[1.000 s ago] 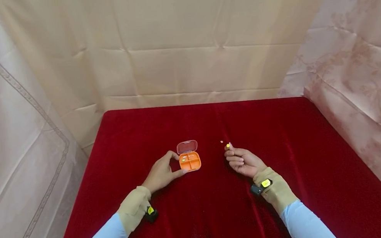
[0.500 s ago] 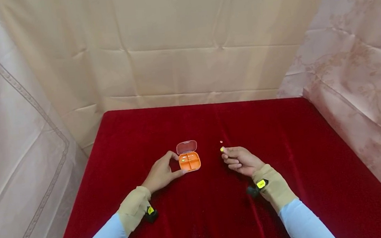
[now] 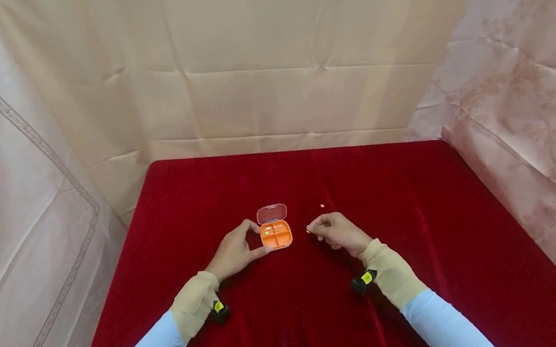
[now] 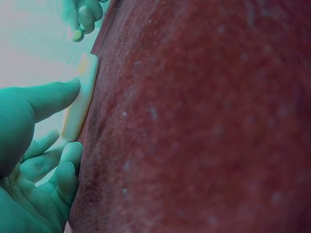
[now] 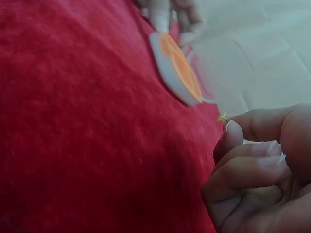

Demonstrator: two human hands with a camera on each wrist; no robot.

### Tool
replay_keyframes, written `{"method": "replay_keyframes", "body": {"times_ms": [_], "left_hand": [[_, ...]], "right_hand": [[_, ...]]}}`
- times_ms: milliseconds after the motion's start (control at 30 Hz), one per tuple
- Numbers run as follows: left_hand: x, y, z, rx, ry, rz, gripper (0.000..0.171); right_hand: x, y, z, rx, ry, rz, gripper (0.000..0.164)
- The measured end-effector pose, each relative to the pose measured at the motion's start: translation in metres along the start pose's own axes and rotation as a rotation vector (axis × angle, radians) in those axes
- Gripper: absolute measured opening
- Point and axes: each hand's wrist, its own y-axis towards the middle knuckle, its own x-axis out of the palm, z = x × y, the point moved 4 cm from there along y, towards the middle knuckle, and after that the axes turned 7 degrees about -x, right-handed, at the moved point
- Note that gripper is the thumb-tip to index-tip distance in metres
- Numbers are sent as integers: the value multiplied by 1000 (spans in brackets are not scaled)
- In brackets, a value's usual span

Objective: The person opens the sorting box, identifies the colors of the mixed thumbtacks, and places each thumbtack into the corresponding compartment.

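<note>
An orange pill box [image 3: 277,239] with several compartments rests on the red cloth, its clear lid [image 3: 271,214] tipped back. My left hand [image 3: 232,252] holds the box from the left, thumb at the near corner and a finger at the far one. Inside the back left compartment sits a small yellow-green pill [image 3: 267,233]. Just right of the box, my right hand [image 3: 341,233] pinches a small yellow pill [image 5: 222,117] between thumb and forefinger, apart from the box. A small pale pink pill [image 3: 322,206] lies on the cloth behind the right hand.
Red velvet cloth [image 3: 385,179] covers the table. A beige curtain [image 3: 255,57] hangs behind its far edge, with a white curtain [image 3: 18,167] on the left and a floral one [image 3: 528,85] on the right.
My right hand has moved left toward the pill box with the yellow pill and turned more palm down. The left hand and the box have stayed put.
</note>
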Motion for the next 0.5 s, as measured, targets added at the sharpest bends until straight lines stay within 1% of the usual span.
{"method": "replay_keyframes", "body": {"times_ms": [133, 233, 400, 500], "left_hand": [[0, 0, 0, -2, -6, 3, 47], [0, 0, -1, -8, -5, -1, 47], [1, 1, -3, -13, -1, -7, 47], [1, 1, -4, -15, 0, -5, 46]], "right_hand": [[12, 3, -10, -49, -154, -1, 21], [21, 5, -19, -112, -261, 10, 17], [37, 8, -29, -232, -367, 5, 10], [45, 10, -31, -275, -426, 0, 8]]}}
